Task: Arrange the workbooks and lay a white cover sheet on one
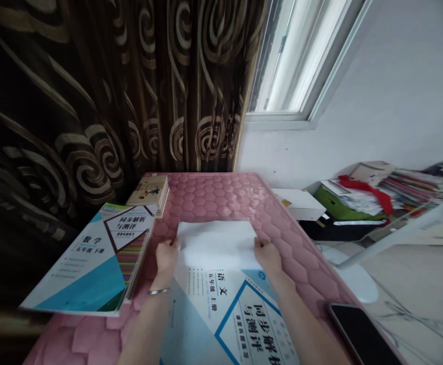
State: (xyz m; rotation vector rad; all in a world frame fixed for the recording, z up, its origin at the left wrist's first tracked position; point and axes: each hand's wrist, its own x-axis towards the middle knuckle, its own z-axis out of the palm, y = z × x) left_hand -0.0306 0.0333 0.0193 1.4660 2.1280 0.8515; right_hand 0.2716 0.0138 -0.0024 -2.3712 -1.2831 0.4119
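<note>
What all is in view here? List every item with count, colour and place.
workbook: one, blue and white, centre of table under both hands
white sheet: one, over the workbook's far end
second workbook: one, blue and white, table's left edge
small book: one, beige, far left corner
table cover: one, pink, quilted
phone: one, black, table's right edge
curtain: brown, swirl pattern, behind table
window: upper right
paper pile: mixed colours, right
bracelet: one, silver, left wrist
left hand: holds sheet's left edge
right hand: holds sheet's right edge
</note>
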